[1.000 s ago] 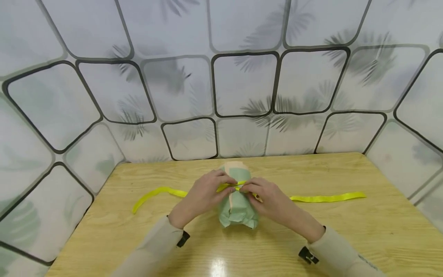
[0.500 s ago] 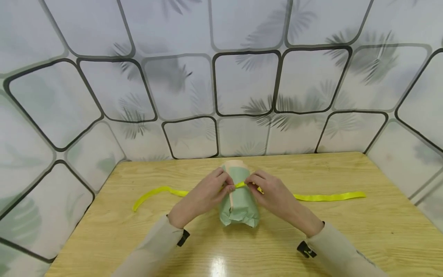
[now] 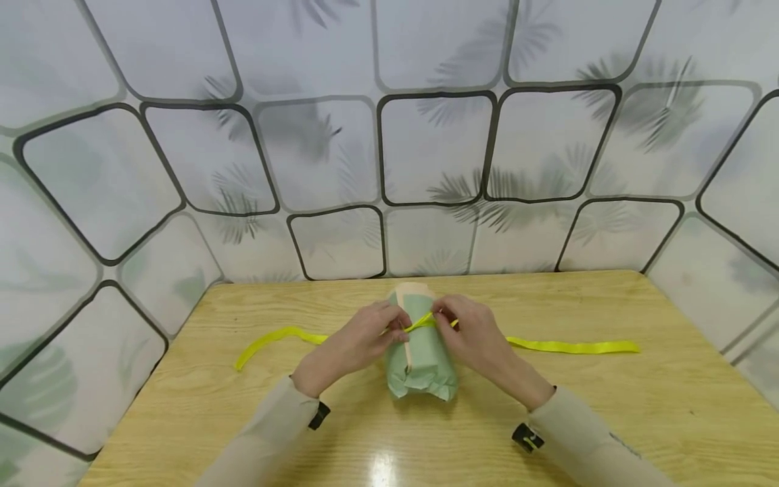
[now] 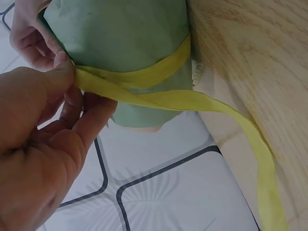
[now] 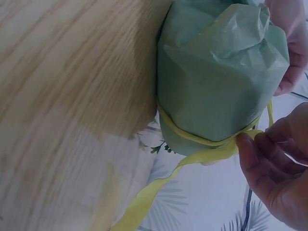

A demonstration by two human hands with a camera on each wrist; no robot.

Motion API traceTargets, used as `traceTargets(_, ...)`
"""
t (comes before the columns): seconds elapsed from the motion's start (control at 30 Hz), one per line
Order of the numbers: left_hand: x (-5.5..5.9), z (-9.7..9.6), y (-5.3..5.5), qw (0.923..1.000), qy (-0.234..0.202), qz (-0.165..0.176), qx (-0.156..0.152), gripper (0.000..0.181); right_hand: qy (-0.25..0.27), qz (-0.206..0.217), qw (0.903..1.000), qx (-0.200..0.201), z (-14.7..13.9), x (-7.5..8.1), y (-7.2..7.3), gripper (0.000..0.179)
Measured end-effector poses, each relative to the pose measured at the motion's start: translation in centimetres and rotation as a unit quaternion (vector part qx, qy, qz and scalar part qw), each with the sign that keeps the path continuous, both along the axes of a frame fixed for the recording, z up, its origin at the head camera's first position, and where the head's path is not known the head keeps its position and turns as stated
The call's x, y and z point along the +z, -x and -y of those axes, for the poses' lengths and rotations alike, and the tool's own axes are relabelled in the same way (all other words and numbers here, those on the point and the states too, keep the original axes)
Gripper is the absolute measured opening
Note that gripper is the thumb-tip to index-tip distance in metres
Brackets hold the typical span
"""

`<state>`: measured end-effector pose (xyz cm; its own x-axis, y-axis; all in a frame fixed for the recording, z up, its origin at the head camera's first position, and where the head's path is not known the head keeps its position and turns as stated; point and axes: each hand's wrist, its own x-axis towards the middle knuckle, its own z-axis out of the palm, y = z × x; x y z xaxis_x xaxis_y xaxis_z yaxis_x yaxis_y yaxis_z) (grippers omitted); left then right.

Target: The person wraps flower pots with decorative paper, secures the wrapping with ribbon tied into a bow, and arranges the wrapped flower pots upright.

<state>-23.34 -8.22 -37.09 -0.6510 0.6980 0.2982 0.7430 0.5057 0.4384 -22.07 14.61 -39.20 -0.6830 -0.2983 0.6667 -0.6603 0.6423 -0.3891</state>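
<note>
A package wrapped in pale green paper [image 3: 426, 358] lies on the table in the middle of the head view, its near end crumpled. Yellow ribbon [image 4: 144, 77] runs round it, with strands crossing on top. My left hand [image 3: 359, 341] pinches the ribbon at the package's left side between thumb and fingers. On the other side, my right hand [image 3: 477, 338] pinches another stretch of ribbon [image 5: 216, 153], slightly higher and farther back. A short diagonal length of ribbon spans between both hands. The right fingertips [image 5: 244, 144] sit close against the paper.
Long ribbon tails [image 3: 572, 347] trail over the wooden table [image 3: 182, 419] to both sides. Behind stands a pale curtain [image 3: 432, 149] with dark rounded frames and leaf prints. Small green leaves [image 5: 163, 147] show by the package's far end in the right wrist view.
My hands, close together a second ago, have moved apart. The ribbon between them now slants up towards my right hand, and the right tail has shifted slightly left. The package stays put.
</note>
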Motion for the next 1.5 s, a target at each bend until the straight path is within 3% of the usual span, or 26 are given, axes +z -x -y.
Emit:
traceTargets(0.17, -0.4, 0.3, 0.0, 1.0000, -0.002, -0.005, -0.007, 0.010, 0.001, 0.005, 0.9998, -0.018, -0.1, -0.5, 0.1, 0.012)
traceTargets(0.33, -0.1, 0.0, -0.4, 0.9983, 0.020, -0.053, 0.012, 0.007, 0.018, 0.010, 0.9996, -0.018, 0.1, -0.4, 0.1, 0.009)
traceTargets(0.43, 0.0, -0.3, -0.5, 0.9973, 0.020, -0.065, 0.028, 0.009, 0.038, 0.025, 0.9989, -0.012, 0.2, -0.2, 0.3, 0.008)
traceTargets(0.7, 0.0, -1.4, -0.6, 0.9972, -0.002, -0.051, 0.053, 0.010, 0.006, 0.065, 0.9975, 0.025, 0.0, -0.4, 0.3, 0.019)
traceTargets(0.87, 0.0, -1.5, -0.5, 0.9968, -0.017, -0.051, 0.059, 0.007, -0.016, 0.062, 0.9960, 0.062, -0.4, -0.3, 0.4, 0.026)
traceTargets(1.03, -0.1, -1.4, -0.5, 0.9960, -0.015, -0.079, 0.040, 0.008, -0.035, 0.061, 0.9940, 0.084, -0.7, -0.3, 0.6, 0.031)
traceTargets(1.27, 0.0, -1.4, -1.0, 0.9895, 0.033, -0.134, 0.043, 0.025, -0.037, 0.039, 0.9954, 0.080, -0.6, -0.6, 0.7, 0.028)
traceTargets(1.5, -0.2, -1.6, -1.2, 0.9859, 0.050, -0.151, 0.050, 0.020, -0.051, 0.009, 0.9966, 0.065, -0.5, -0.5, 0.9, 0.017)
